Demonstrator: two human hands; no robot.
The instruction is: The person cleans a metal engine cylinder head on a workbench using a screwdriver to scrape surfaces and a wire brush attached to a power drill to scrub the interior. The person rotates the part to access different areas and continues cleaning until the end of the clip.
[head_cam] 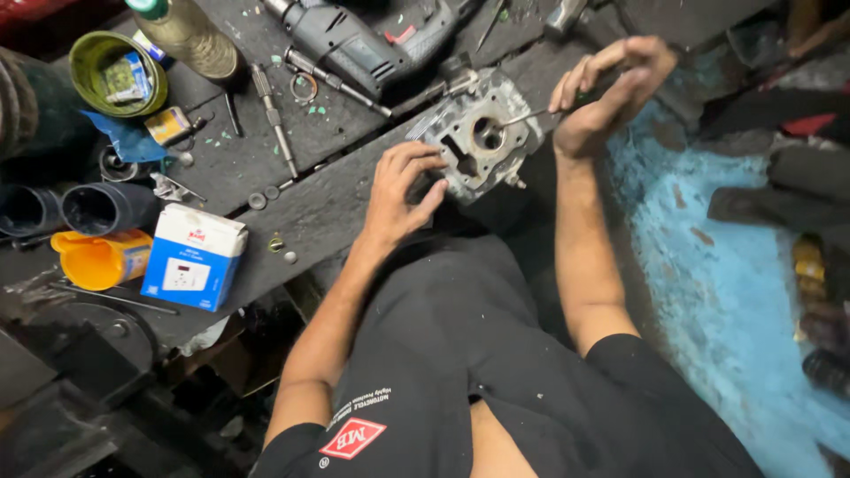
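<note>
Dark, dirty planks of a workbench are holding a grey metal engine part, which is sitting near the middle, at the bench's near edge. A thin metal tool is poking into the round hole of the engine part. The right hand is closing tightly around the tool's handle. The left hand is resting on the near left side of the engine part, fingers curled, gripping nothing else. A grey power drill is lying just behind. Far to the left, a blue and white box is standing beside an orange cup.
</note>
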